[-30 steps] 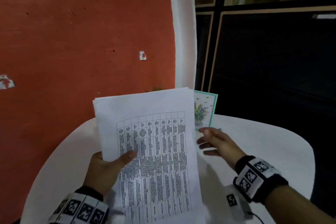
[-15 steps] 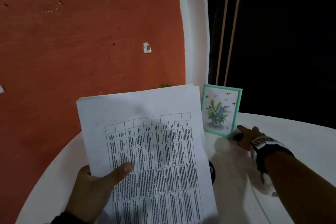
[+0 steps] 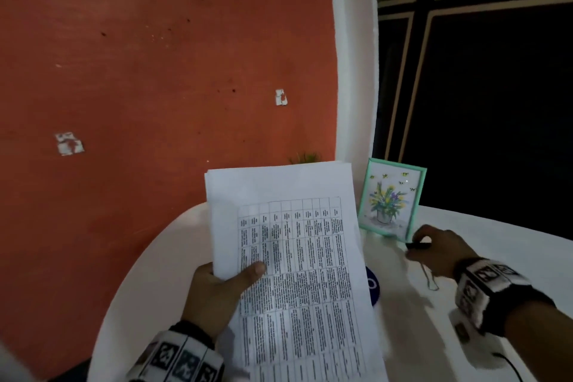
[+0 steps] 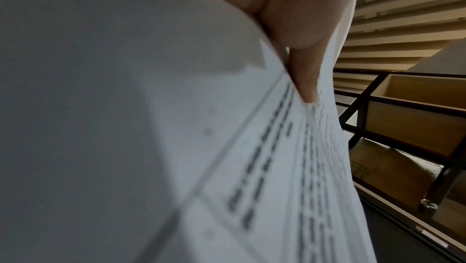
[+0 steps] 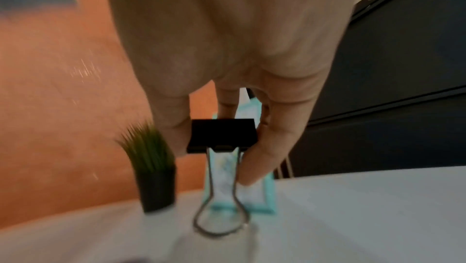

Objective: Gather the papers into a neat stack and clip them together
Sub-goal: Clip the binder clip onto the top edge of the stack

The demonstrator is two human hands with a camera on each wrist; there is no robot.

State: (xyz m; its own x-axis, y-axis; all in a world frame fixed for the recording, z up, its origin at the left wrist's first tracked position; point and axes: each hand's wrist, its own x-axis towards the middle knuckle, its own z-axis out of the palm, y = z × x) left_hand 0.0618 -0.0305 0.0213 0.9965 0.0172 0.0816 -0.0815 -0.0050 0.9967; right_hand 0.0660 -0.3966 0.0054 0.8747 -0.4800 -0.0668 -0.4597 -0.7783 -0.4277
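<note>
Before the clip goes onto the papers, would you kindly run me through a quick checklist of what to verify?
1. Left hand grips the white printed paper stack: ok.
2. Stack edges aligned: top edges look slightly stepped; cannot tell.
3. Right hand pinches the black metal binder clip: ok.
4. Clip mouth opened: not ok; silver wire handles unpressed.
5. Path clear of teal-framed flower picture and small potted plant: cannot tell.

You see white papers (image 3: 288, 226) printed with a black grid table, a black binder clip (image 5: 223, 135), a mint-green picture frame (image 3: 391, 198), and a white tabletop (image 3: 511, 245).
</note>
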